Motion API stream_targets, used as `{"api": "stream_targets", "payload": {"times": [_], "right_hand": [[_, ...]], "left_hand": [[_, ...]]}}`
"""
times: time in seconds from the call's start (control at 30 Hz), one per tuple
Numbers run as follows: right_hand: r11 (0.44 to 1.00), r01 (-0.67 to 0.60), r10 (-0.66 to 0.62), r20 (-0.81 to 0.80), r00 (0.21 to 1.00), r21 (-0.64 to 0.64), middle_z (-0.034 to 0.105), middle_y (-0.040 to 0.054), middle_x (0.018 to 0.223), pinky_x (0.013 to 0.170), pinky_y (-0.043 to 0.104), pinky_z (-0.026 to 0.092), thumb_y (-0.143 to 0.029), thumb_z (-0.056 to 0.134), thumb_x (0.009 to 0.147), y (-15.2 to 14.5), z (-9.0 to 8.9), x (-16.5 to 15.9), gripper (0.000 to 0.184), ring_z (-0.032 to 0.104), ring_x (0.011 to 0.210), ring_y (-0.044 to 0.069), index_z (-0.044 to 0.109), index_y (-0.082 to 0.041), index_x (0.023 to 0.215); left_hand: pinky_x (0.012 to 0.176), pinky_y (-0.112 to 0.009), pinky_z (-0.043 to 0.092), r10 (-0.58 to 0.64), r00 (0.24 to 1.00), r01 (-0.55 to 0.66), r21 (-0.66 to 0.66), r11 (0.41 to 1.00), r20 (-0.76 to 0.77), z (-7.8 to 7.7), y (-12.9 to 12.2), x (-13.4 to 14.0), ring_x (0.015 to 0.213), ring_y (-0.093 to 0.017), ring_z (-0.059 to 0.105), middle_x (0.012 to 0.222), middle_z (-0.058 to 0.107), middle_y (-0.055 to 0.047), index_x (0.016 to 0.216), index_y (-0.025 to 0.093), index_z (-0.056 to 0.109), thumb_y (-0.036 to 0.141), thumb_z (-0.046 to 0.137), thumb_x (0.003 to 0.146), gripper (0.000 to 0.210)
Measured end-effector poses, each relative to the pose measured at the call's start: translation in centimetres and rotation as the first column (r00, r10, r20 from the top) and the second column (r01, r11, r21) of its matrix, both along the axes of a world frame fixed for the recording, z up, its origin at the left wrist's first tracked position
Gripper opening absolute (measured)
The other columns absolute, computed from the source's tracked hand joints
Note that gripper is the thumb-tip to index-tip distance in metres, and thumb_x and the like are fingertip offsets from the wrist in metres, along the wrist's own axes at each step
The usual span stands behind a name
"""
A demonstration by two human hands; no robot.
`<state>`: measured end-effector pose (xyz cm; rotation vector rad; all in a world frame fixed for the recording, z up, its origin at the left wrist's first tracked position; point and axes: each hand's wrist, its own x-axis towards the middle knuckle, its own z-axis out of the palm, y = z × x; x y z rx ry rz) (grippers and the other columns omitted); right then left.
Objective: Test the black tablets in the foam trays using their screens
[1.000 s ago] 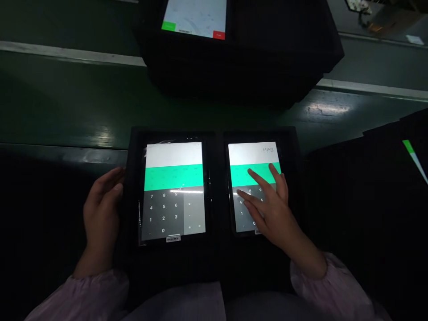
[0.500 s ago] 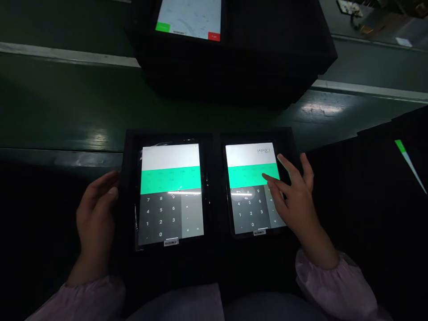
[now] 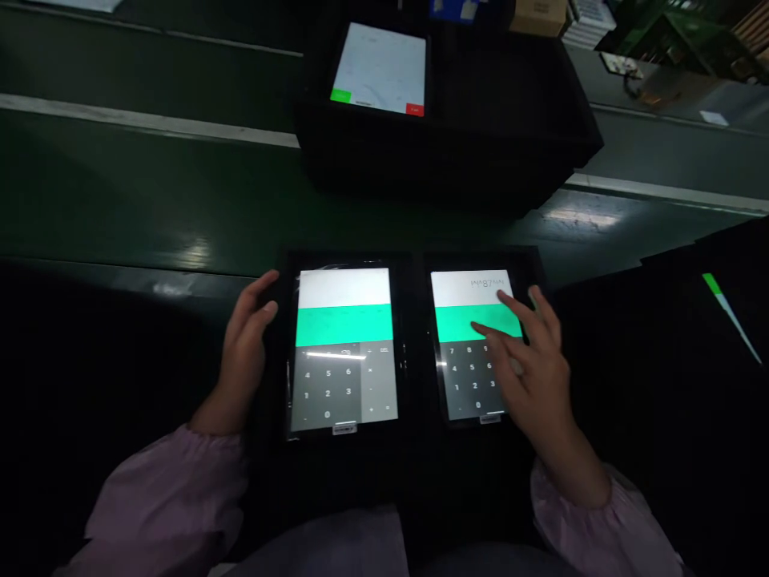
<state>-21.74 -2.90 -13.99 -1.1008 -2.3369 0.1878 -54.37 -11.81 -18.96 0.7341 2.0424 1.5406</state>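
Two tablets lie side by side in a black tray (image 3: 414, 320). Both the left tablet (image 3: 344, 324) and the right tablet (image 3: 465, 320) show a calculator with a white top band, a green band and dark number keys. My left hand (image 3: 243, 349) is at the tray's left edge, thumb and fingers curled against its side; dark shadow hides the exact contact. Over the right tablet, my right hand (image 3: 534, 365) has its fingers spread, with a fingertip at the green band. It covers part of the keypad. A line of characters shows in that tablet's top band.
Beyond the tray, a stack of black trays (image 3: 510, 152) carries another lit tablet (image 3: 383, 68) with green and red corner buttons. A cardboard box (image 3: 537, 16) stands behind it. The green work surface (image 3: 120, 180) runs across. At right, another lit screen (image 3: 730, 308) shows edge-on.
The view has shifted, so the tray and tablets appear farther right and the stack lower. The right tablet's line of characters has grown longer. My left hand stays at the tray's edge.
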Motion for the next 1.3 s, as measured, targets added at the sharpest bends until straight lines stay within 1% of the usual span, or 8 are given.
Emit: {"api": "stream_targets", "payload": {"times": [0.2, 0.33, 0.57, 0.73, 0.87, 1.1, 1.2, 1.3], "right_hand": [[0.970, -0.188, 0.204, 0.100, 0.974, -0.154, 0.055, 0.0089, 0.160, 0.114, 0.059, 0.056, -0.027, 0.043, 0.109, -2.7, -0.4, -9.0, 0.039, 0.029, 0.161, 0.036, 0.080, -0.020, 0.120], [0.952, -0.242, 0.272, 0.154, 0.950, -0.187, 0.052, 0.0075, 0.163, 0.117, 0.064, 0.053, -0.028, 0.041, 0.110, -2.8, -1.3, -11.8, 0.041, 0.025, 0.163, 0.039, 0.080, -0.020, 0.118], [0.986, -0.157, 0.160, 0.087, 0.983, -0.049, 0.062, 0.0048, 0.154, 0.121, 0.068, 0.046, -0.023, 0.046, 0.107, -2.5, -2.7, -11.9, 0.036, 0.025, 0.163, 0.038, 0.082, -0.021, 0.107], [0.966, -0.246, 0.252, 0.085, 0.964, -0.076, 0.053, 0.0047, 0.162, 0.121, 0.073, 0.042, -0.025, 0.045, 0.108, -2.8, -3.1, -12.1, 0.035, 0.018, 0.165, 0.037, 0.079, -0.024, 0.120], [0.972, -0.220, 0.226, 0.070, 0.972, -0.084, 0.060, 0.0052, 0.156, 0.120, 0.071, 0.044, -0.022, 0.047, 0.107, -2.5, -3.0, -11.7, 0.034, 0.023, 0.163, 0.037, 0.079, -0.024, 0.118], [0.868, -0.485, 0.492, 0.057, 0.869, -0.103, 0.058, 0.0058, 0.158, 0.123, 0.062, 0.045, -0.021, 0.048, 0.106, -3.9, -2.4, -12.6, 0.033, 0.015, 0.166, 0.031, 0.076, -0.023, 0.124], [0.857, -0.498, 0.513, 0.140, 0.847, -0.133, 0.051, 0.0051, 0.164, 0.123, 0.068, 0.041, -0.025, 0.049, 0.107, -4.5, -2.7, -13.1, 0.033, 0.004, 0.167, 0.033, 0.074, -0.025, 0.128], [0.884, -0.455, 0.466, 0.149, 0.872, -0.106, 0.052, 0.0029, 0.163, 0.122, 0.069, 0.042, -0.025, 0.049, 0.107, -4.3, -2.8, -12.9, 0.032, 0.009, 0.166, 0.034, 0.075, -0.028, 0.125]], "left_hand": [[0.130, -0.047, 0.030, -0.079, 0.997, 0.078, 0.075, 0.994, 0.005, -1.3, -1.2, -0.9, 0.150, -0.030, 0.046, 0.144, 0.066, -0.009, 0.125, 0.022, 0.068, 0.041, 0.061, 0.087, 0.043], [0.132, -0.047, 0.029, -0.207, 0.978, 0.209, 0.045, 0.977, -0.036, -2.2, -2.1, -2.1, 0.156, -0.030, 0.039, 0.155, 0.058, -0.006, 0.131, 0.028, 0.065, 0.042, 0.061, 0.088, 0.045], [0.131, -0.057, 0.026, -0.339, 0.940, 0.341, 0.122, 0.932, -0.033, -3.5, -3.2, -3.4, 0.158, -0.033, 0.035, 0.161, 0.051, -0.008, 0.140, 0.027, 0.058, 0.044, 0.060, 0.093, 0.050], [0.130, -0.060, 0.028, -0.421, 0.901, 0.428, 0.060, 0.902, -0.106, -4.2, -3.4, -3.5, 0.159, -0.035, 0.032, 0.167, 0.041, -0.009, 0.154, 0.031, 0.044, 0.045, 0.062, 0.094, 0.064], [0.129, -0.063, 0.028, -0.497, 0.861, 0.503, 0.032, 0.864, -0.112, -4.5, -3.7, -3.7, 0.161, -0.038, 0.028, 0.172, 0.031, -0.012, 0.164, 0.034, 0.023, 0.048, 0.064, 0.093, 0.084], [0.125, -0.072, 0.027, -0.577, 0.769, 0.582, -0.073, 0.810, -0.275, -4.5, -3.9, -4.1, 0.164, -0.043, 0.014, 0.176, 0.018, -0.014, 0.164, 0.037, 0.021, 0.059, 0.066, 0.092, 0.087], [0.122, -0.072, 0.032, -0.586, 0.763, 0.580, -0.113, 0.807, -0.273, -4.3, -3.9, -3.9, 0.163, -0.044, 0.014, 0.177, 0.014, -0.014, 0.165, 0.039, 0.018, 0.058, 0.067, 0.092, 0.090], [0.122, -0.072, 0.032, -0.587, 0.758, 0.572, -0.143, 0.808, -0.285, -4.1, -4.0, -3.7, 0.164, -0.045, 0.012, 0.178, 0.010, -0.014, 0.165, 0.039, 0.018, 0.057, 0.069, 0.091, 0.092]]}}
